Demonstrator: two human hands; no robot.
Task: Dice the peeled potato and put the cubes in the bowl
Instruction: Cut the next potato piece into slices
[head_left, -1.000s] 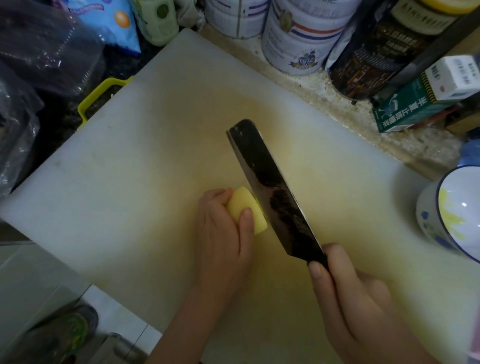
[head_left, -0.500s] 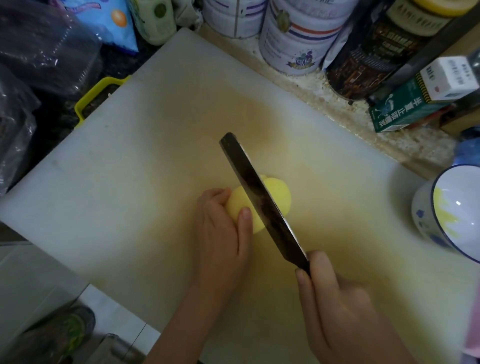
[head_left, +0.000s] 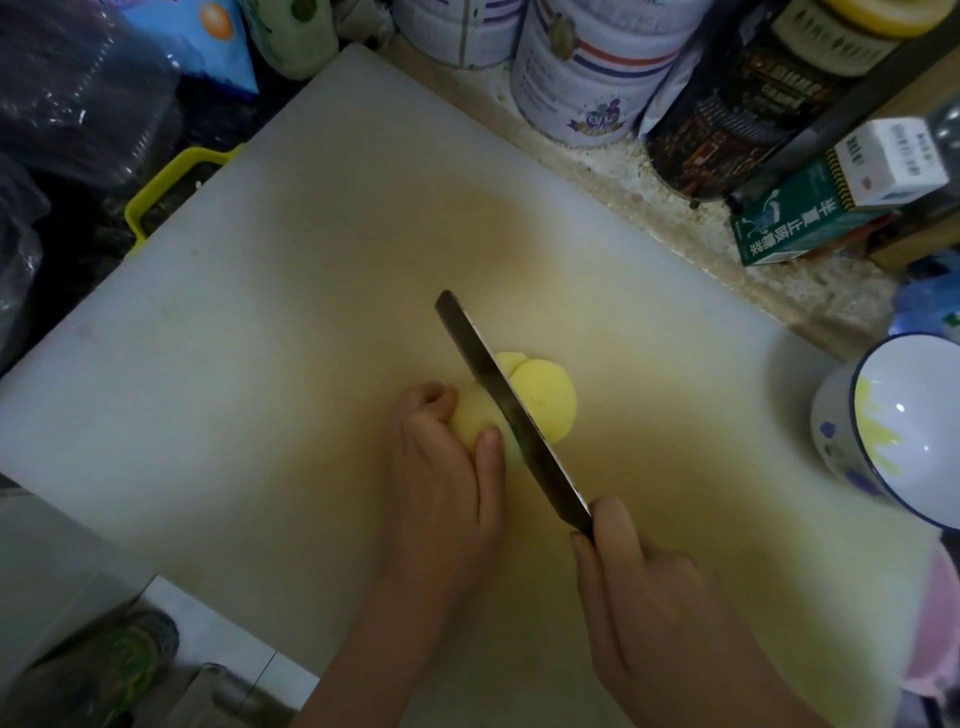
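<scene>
A peeled yellow potato (head_left: 475, 418) lies mid-way on the white cutting board (head_left: 270, 322). My left hand (head_left: 449, 478) grips its uncut part from the near-left side, thumb against the cut end. Flat slices (head_left: 545, 402) lean to the right of the blade. My right hand (head_left: 639, 587) grips the handle of a dark cleaver (head_left: 511, 415), whose edge stands down in the potato between the uncut part and the slices. A white bowl with blue rim (head_left: 904, 431) stands at the board's right edge, tilted toward me; no cubes show inside.
Tins (head_left: 582, 67), a dark jar (head_left: 748, 104) and a green carton (head_left: 810, 218) line the speckled counter behind the board. A yellow-rimmed tray (head_left: 156, 192) and plastic bags (head_left: 62, 93) sit at the far left. The counter edge and floor lie near-left.
The cleaver went from tilted flat above the potato to edge-down through it, and a slice now lies to its right. My left hand stayed on the potato.
</scene>
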